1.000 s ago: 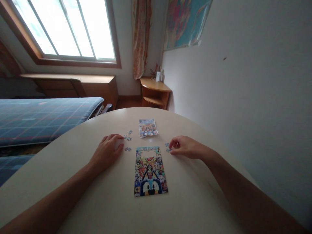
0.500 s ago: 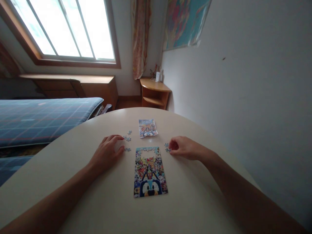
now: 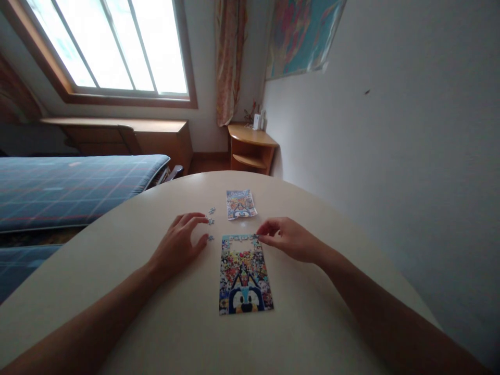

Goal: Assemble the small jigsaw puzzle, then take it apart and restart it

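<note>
A jigsaw puzzle (image 3: pixel 247 281) with a blue cartoon dog face lies on the pale table, with a gap near its top showing the surface beneath. My right hand (image 3: pixel 291 239) is at the puzzle's upper right corner, thumb and forefinger pinched on a small puzzle piece (image 3: pixel 255 237). To the left, my left hand (image 3: pixel 182 242) rests on the table, its fingers and thumb apart. Loose puzzle pieces (image 3: pixel 211 221) lie by its fingertips, some partly hidden by them. Beyond the puzzle is a creased picture sheet (image 3: pixel 240 204) with the same design.
The round table (image 3: pixel 250 349) reaches close to the white wall (image 3: pixel 410 156) on the right. A plaid mattress (image 3: pixel 78 187) stands beyond its left side. Behind are a wooden corner shelf (image 3: pixel 252 135), a desk (image 3: pixel 160 138) and a window.
My right hand has moved left from the loose pieces to the puzzle's upper right corner, carrying a piece. My left hand stays beside its loose pieces. The view has shifted slightly.
</note>
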A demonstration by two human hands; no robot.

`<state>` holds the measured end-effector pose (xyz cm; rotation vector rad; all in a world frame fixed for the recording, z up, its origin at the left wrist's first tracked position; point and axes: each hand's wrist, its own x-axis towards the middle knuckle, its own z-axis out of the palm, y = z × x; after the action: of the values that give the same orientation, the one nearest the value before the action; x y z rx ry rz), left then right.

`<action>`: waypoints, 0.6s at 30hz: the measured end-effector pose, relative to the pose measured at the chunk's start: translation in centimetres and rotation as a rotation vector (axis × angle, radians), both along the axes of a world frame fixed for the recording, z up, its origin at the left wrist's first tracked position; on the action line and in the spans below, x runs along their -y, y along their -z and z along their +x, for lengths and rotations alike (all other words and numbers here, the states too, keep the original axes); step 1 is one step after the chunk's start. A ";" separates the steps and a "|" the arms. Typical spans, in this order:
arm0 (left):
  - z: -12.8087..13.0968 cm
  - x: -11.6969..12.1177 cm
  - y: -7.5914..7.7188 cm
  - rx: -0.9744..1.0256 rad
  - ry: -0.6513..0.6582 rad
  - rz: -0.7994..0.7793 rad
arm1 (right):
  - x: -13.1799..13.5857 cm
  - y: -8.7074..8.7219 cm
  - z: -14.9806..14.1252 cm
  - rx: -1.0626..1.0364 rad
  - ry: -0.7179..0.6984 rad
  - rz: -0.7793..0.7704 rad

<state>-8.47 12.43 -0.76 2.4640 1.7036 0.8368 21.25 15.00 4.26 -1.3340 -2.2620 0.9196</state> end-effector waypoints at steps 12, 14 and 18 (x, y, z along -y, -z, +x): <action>3.8 3.6 -0.3 -0.111 0.260 -0.110 | 2.0 3.2 -3.4 -0.170 0.051 0.178; 4.0 4.0 -0.3 -0.093 0.271 -0.125 | 2.1 3.2 -3.5 -0.176 0.040 0.183; 4.2 4.4 -0.3 -0.066 0.306 -0.143 | 2.7 3.1 -3.3 -0.169 0.038 0.188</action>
<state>-4.28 7.99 -0.43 2.5835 1.3010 0.5861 18.00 12.31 1.15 -1.1682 -2.1282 0.7558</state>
